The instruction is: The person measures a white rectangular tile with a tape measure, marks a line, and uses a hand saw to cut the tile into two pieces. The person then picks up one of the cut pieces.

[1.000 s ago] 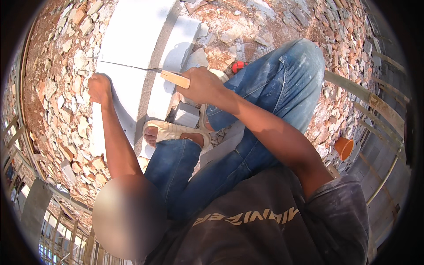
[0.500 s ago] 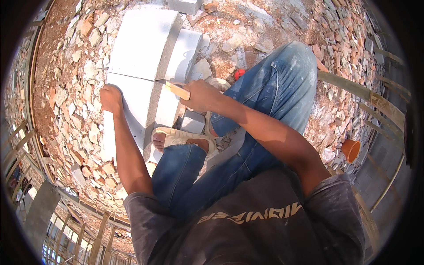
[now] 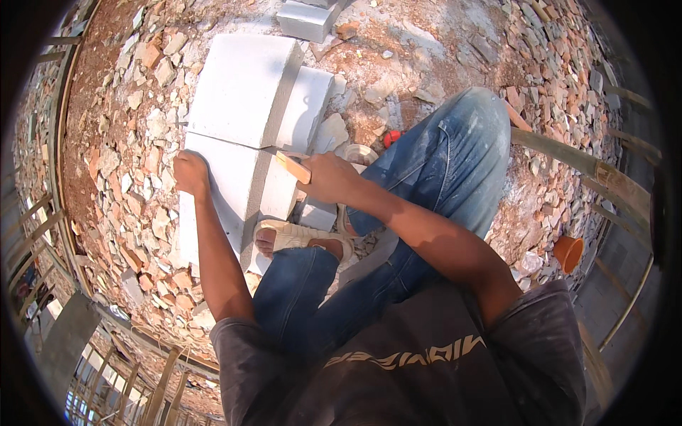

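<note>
A large white building block (image 3: 241,89) lies in front of me, with a thin dark cut running across it. My right hand (image 3: 331,177) grips the wooden handle of a handsaw (image 3: 293,167) at the block's right side. The saw's blade sits in the cut, mostly hidden by the block. My left hand (image 3: 190,172) is curled over the block's left edge, just on the near side of the cut; its fingertips are not clearly visible. Under the large block, a second white block (image 3: 305,106) sticks out to the right.
Broken stone and brick rubble (image 3: 145,206) covers the ground. Another grey-white block (image 3: 305,21) lies beyond. My sandalled foot (image 3: 295,238) is close beside the blocks. A red object (image 3: 391,138) lies near my knee, an orange bucket (image 3: 567,253) at right, and bamboo poles (image 3: 561,150) behind it.
The whole scene has shifted down and slightly right in view. The saw's handle has come a little closer to the block's side. My left hand keeps its place on the edge.
</note>
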A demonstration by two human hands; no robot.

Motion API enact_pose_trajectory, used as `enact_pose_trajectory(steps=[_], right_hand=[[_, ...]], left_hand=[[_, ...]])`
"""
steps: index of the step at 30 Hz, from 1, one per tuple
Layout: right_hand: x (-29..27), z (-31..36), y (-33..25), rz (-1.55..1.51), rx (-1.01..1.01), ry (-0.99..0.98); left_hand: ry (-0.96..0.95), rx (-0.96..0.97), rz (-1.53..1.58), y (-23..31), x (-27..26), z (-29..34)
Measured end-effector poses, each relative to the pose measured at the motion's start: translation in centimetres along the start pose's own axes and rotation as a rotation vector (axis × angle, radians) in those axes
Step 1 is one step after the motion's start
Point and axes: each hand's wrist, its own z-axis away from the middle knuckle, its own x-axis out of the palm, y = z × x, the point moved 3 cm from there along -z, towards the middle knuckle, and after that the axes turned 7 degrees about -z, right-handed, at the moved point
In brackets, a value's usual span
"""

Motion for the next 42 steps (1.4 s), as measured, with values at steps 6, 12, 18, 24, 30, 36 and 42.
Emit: enact_pose_trajectory(steps=[6,12,18,24,30,36,42], right_hand=[[-2.9,5.5,1.8,-0.113,0.072,-0.103],[-0.3,-1.3,0.6,-0.037,0.061,-0.078],[-3.3,5.9,2.0,-0.102,0.024,-0.075],[-0.1,-2.6,-1.0,-0.084,0.113,-0.04],[-2.0,3.3,0.5,-0.032,-0.007,0.023],[-4.9,6.7,0.5,-0.135,0.073,-0.012],[-4.1,7.7,2.1,-0.086,0.02,0.051]], left_hand=[[-0.001,-0.043,-0.012,-1.3,-1.2,-0.1],[-0.033,-0.021,-0.014,0.2,-0.4,-0.2],[-0.032,-0.027,0.004,-0.9,-1.7,0.2],[-0.009,-0.017,-0.014,-0.1,-0.6,0.0],[-0.012,-0.027,0.026,-0.6,-1.3,0.6],[-0.626,0.154,0.461,-5.3,0.6,-6.5],[-1.128,0.253,0.456,-2.5,-1.8,-3.9]])
